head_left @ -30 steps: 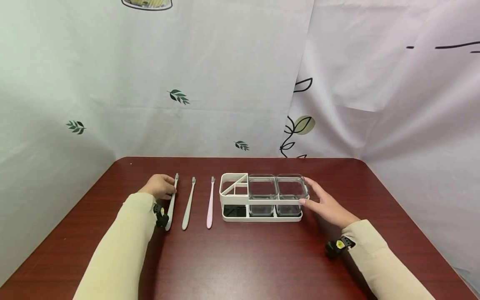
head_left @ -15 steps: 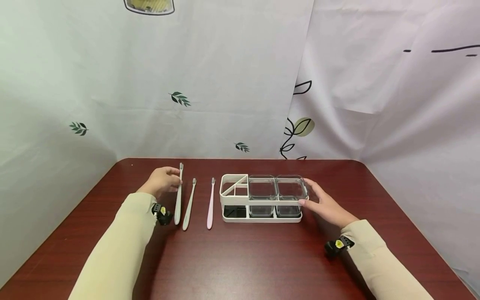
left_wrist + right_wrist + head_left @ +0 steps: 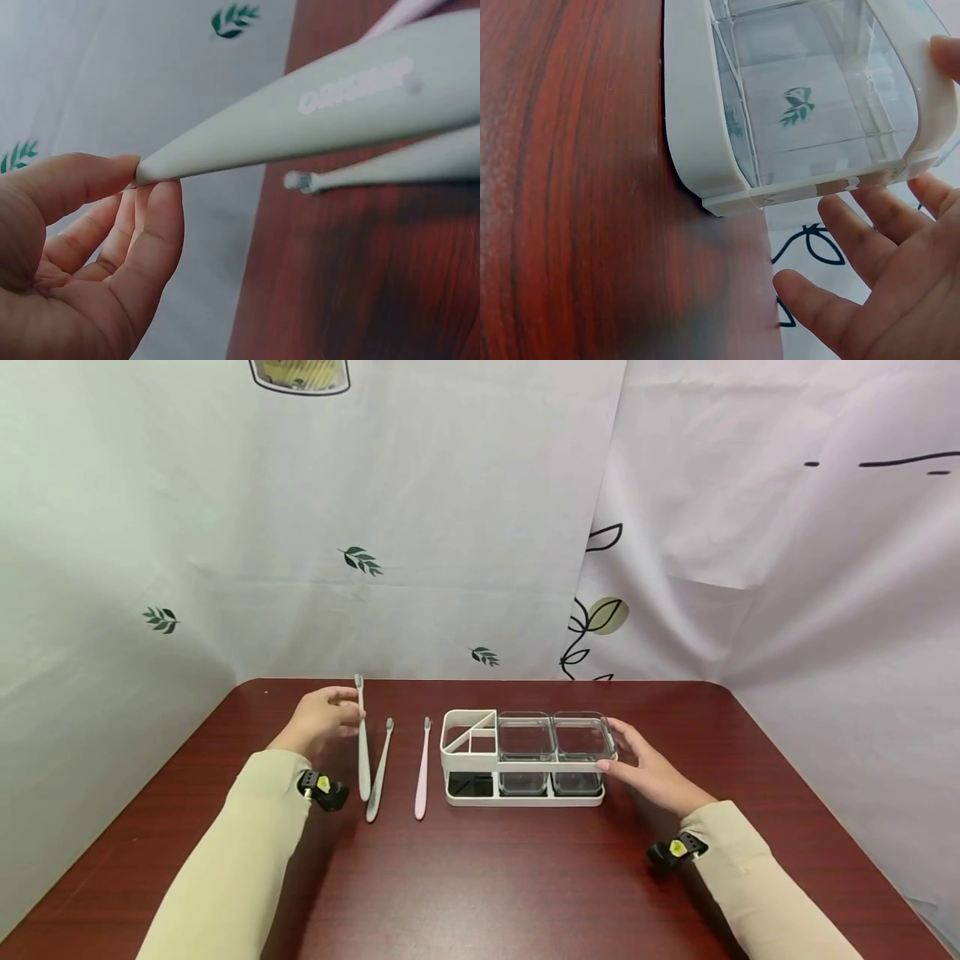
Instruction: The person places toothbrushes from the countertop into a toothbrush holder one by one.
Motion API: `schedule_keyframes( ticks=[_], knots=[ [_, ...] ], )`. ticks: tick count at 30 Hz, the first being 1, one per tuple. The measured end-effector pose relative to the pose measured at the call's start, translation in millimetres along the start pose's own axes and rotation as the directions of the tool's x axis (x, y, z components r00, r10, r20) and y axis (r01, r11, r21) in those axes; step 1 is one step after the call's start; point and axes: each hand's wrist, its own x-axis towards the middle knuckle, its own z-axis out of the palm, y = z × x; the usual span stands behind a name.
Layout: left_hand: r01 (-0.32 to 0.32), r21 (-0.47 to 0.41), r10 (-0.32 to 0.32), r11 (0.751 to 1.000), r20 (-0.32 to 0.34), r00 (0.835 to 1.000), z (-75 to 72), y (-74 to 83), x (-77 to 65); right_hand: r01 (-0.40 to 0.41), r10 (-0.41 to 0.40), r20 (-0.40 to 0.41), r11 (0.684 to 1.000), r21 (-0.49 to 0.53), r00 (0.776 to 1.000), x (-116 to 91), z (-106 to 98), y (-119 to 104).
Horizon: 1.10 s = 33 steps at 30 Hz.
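Thumb and fingertips of my left hand [image 3: 318, 718] pinch a pale grey-green toothbrush [image 3: 363, 760] by its thin neck, bristle head up. In the left wrist view its thick lettered handle [image 3: 352, 94] stretches away from the fingers. A second pale green toothbrush [image 3: 380, 777] lies close to its right, and a pink toothbrush [image 3: 422, 772] farther right. My right hand [image 3: 652, 772] holds the right end of a white toothbrush holder [image 3: 468, 760], thumb on the front of the upper rail and fingers around the end. Two clear cups [image 3: 525, 739] sit in the holder.
The dark red wooden table [image 3: 487, 885] has rounded far corners. A pale cloth curtain [image 3: 450, 510] with leaf prints stands behind it and along both sides. Dark pads [image 3: 470, 783] line the holder's base.
My left hand has lifted the grey-green toothbrush and carried it slightly right and farther from me, nearer the second toothbrush. My right hand and the holder stay in place.
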Motion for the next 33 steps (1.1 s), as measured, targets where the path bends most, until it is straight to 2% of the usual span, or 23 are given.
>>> schedule_keyframes(
  ticks=[8, 14, 20, 33],
  knots=[
    [-0.044, -0.071, 0.042, 0.997, -0.025, 0.999, 8.9, 20.2, -7.2, 0.013, -0.013, 0.007, 0.999, 0.032, 1.000, 0, 0, 2],
    [-0.090, -0.184, 0.081, 0.979, -0.055, 0.995, 20.5, 36.5, -12.8, 0.028, -0.029, 0.010, 0.998, 0.062, 1.000, 0, 1, 4],
    [-0.111, -0.239, 0.094, 0.965, -0.080, 0.992, 28.5, 51.5, -20.0, 0.040, -0.040, 0.007, 0.997, 0.073, 0.999, 1, 1, 5],
    [-0.200, -0.377, 0.175, 0.904, -0.099, 0.980, 43.3, 79.7, -35.1, -0.008, 0.007, 0.008, 0.997, 0.076, 1.000, 0, 2, 1]
  ],
)
